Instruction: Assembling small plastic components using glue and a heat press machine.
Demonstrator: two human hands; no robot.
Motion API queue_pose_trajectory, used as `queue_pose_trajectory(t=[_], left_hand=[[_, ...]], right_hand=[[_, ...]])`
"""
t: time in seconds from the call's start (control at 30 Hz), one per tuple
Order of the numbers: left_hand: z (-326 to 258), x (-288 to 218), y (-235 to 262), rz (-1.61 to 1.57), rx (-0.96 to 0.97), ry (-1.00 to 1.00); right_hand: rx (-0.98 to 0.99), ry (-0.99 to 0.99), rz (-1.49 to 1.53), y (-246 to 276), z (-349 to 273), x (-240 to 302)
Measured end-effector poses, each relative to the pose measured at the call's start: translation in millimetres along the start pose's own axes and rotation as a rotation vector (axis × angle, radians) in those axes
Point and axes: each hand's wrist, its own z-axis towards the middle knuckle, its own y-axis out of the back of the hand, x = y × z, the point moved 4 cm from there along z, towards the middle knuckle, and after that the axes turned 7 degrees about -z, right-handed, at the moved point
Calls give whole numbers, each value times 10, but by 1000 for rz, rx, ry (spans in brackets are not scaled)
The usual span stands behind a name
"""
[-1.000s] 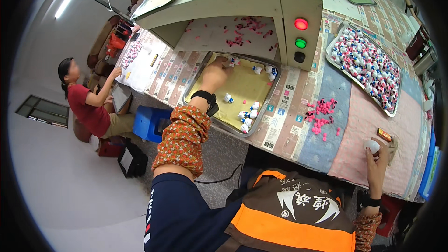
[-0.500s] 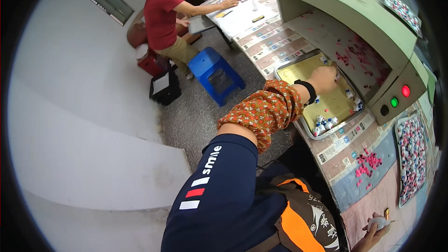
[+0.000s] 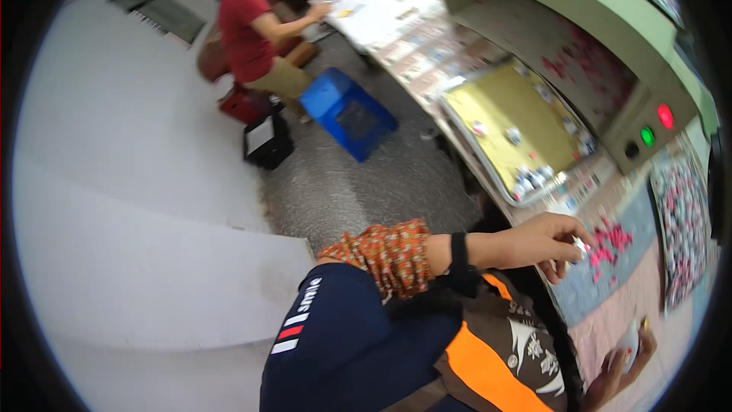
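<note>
My left hand (image 3: 545, 243) reaches across to the right, pinching a small white piece (image 3: 581, 249) with coloured marks, too blurred to name exactly. Just past its fingertips lies a loose heap of tiny pink pieces (image 3: 610, 240) on a blue-grey cloth (image 3: 579, 290). At the lower right edge my right hand (image 3: 610, 381) is wrapped round a small white squeeze bottle (image 3: 630, 345). Beyond my left arm, a metal-rimmed tray (image 3: 474, 145) with a yellow lining bears several small white-and-blue figures, bunched mostly along its near and right edges.
A pale green machine housing (image 3: 656, 84) with lit red and green buttons stands over the bench behind the tray. Another tray (image 3: 682, 229), packed with small pieces, lies to the right. A blue stool (image 3: 347, 111) and a person in a red shirt (image 3: 248, 30) are at the far left.
My left hand has come back from the yellow-lined tray toward the pink heap, a small white piece in its fingers. My right hand has turned the bottle more upright. The head view has shifted.
</note>
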Motion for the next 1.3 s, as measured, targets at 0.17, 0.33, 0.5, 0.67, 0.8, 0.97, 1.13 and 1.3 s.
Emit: queue_pose_trajectory(t=[0.17, 0.33, 0.5, 0.67, 0.8, 0.97, 1.13, 1.3], left_hand=[[-40, 301, -110, -69, -73, 108], [32, 410, -222, -50, -12, 176], [63, 573, -229, 46, -10, 178], [73, 541, -287, 579, -7, 51], [70, 509, -354, 685, -17, -11], [72, 523, -364, 719, -29, -26], [80, 531, -383, 733, -22, -24], [87, 580, -336, 660, -8, 15]], right_hand=[[-26, 158, -35, -121, 46, -84], [35, 161, -8, -340, -28, 174], [46, 315, -49, -395, 0, 270], [132, 468, -209, -450, 87, 400], [176, 504, -272, -503, 75, 393], [160, 526, -285, -548, 47, 334], [167, 528, -315, -571, 41, 297], [177, 503, -328, -556, 35, 265]])
